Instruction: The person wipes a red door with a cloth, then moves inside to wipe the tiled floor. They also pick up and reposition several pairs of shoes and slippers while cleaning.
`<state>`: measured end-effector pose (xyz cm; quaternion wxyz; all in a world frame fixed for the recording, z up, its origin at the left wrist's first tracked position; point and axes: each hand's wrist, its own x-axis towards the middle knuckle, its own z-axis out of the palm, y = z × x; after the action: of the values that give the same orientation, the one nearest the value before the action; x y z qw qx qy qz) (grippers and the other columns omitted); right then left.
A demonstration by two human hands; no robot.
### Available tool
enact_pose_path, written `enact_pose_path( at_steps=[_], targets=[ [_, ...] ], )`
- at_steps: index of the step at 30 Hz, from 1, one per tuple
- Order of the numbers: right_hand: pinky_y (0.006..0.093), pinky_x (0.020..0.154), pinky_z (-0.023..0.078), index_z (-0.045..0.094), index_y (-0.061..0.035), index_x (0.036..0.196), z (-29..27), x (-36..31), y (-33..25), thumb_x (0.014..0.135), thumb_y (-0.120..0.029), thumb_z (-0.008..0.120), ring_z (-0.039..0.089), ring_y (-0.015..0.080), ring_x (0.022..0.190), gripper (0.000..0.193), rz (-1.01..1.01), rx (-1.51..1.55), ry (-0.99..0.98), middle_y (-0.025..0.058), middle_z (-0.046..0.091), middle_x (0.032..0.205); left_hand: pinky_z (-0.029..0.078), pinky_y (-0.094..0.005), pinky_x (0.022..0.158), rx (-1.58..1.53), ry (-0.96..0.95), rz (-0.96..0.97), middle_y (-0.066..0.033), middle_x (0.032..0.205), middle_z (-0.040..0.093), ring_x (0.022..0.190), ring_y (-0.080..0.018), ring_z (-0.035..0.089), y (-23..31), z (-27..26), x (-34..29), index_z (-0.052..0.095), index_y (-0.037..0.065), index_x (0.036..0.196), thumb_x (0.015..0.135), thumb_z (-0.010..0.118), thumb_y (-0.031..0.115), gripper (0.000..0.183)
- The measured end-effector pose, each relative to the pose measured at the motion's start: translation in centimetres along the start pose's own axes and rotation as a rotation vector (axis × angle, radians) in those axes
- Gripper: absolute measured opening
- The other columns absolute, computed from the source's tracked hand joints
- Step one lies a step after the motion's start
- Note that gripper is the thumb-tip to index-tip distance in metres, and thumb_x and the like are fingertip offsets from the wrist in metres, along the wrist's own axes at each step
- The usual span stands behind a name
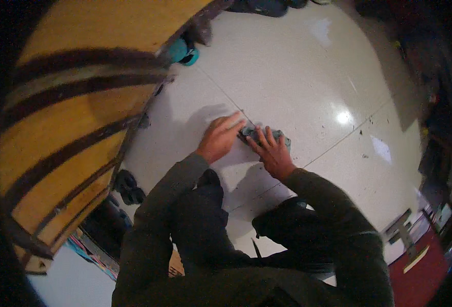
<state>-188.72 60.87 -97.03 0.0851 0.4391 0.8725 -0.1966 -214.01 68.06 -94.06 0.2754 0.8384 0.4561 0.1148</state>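
A small grey-green object (286, 139) lies on the pale tiled floor in front of me; it is too blurred and too covered to name its kind. My right hand (274, 154) rests over it from above, fingers bent across its top with gaps between them. Parts of it show on both sides of those fingers, with a darker, greyish end towards my left hand. My left hand (219, 138) is just beside that end, its fingers stretched forward and apart. Whether the left fingertips touch the object I cannot tell.
Yellow-brown wooden furniture with dark strips (82, 117) stands along the left. A teal object (182, 52) is by its far corner. Dark footwear (128, 187) lies to the left. At lower right are a dark red surface (423, 271) and a metal bracket-like piece (406, 238). Dark specks dot the floor.
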Motion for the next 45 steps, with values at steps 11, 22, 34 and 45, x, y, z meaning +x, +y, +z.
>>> enact_pose_path(
  at_steps=[11,22,34,45],
  targets=[
    [0.0515,0.100,0.052,0.062,-0.0118,0.144,4.2,10.0,1.1,0.089,-0.008,0.062,0.054,0.0464,0.127,0.055,0.060,0.186,0.206,0.0201,0.055,0.148,0.056,-0.0432,0.100,-0.113,-0.131,-0.648,-0.0202,0.131,0.067,0.114,-0.0368,0.069,4.0,-9.1,-13.1,0.063,0.004,0.142,0.094,0.065,0.006,0.048],
    [0.0586,0.129,0.018,0.046,-0.0154,0.161,10.0,16.1,-5.7,0.105,-0.014,0.041,0.028,0.0440,0.158,0.056,-0.226,0.213,0.406,0.0192,0.029,0.173,0.040,-0.0493,0.119,-0.481,0.133,-0.802,-0.0262,0.147,0.056,0.139,-0.0436,0.051,6.1,10.8,-18.6,0.046,-0.003,0.153,0.093,0.072,0.008,0.067],
    [0.0369,0.096,0.057,0.073,-0.0045,0.130,-8.3,3.4,-8.6,0.101,-0.007,0.056,0.074,0.0265,0.109,0.034,0.109,0.553,0.277,0.0179,0.077,0.123,0.054,-0.0485,0.105,-0.167,0.056,-0.543,-0.0240,0.158,0.039,0.134,-0.0435,0.055,-0.4,6.1,-20.9,0.032,0.024,0.166,0.092,0.065,-0.005,0.086],
    [0.0352,0.098,0.055,0.075,0.0048,0.123,-5.3,-24.8,-16.0,0.097,0.003,0.062,0.072,0.0224,0.108,0.029,0.664,0.985,0.053,0.0177,0.078,0.117,0.057,-0.0519,0.098,0.273,-0.183,-0.019,-0.0110,0.165,0.041,0.122,-0.0385,0.061,-4.3,12.2,-12.3,0.054,0.014,0.150,0.087,0.063,-0.005,0.066]
  ],
)
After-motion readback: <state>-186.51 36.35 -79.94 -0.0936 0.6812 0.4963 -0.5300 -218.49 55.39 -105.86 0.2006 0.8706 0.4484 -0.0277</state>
